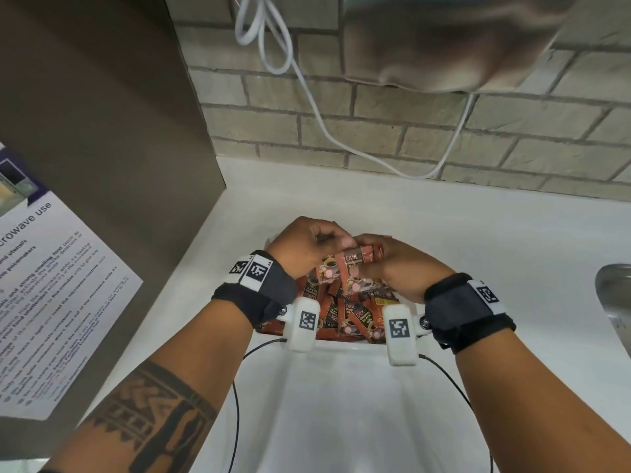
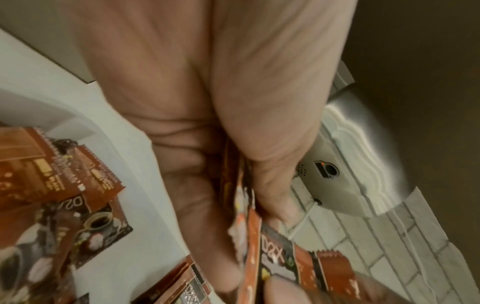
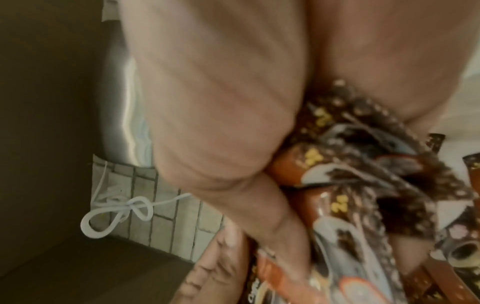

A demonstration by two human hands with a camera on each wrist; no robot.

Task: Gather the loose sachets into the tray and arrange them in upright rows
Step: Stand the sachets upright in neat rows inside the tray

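Observation:
Both hands meet above the far end of a white tray (image 1: pixel 341 349) on the counter. Between them is a bunch of red-brown coffee sachets (image 1: pixel 355 262). My left hand (image 1: pixel 307 244) grips one side of the bunch, and my right hand (image 1: pixel 403 264) grips the other. In the left wrist view the held sachets (image 2: pixel 275 259) stick out past my curled fingers. The right wrist view shows several sachets (image 3: pixel 350 185) pressed into my palm. More loose sachets (image 1: pixel 345 312) lie jumbled in the tray under the hands, also seen at the left of the left wrist view (image 2: pixel 52 185).
A brown cabinet side (image 1: pixel 102 148) with a printed microwave notice (image 1: pixel 51 302) stands at the left. A brick wall (image 1: pixel 444 131) with a hanging white cable (image 1: pixel 307 87) is behind. A steel sink edge (image 1: pixel 614 295) is at the right. The tray's near half shows white.

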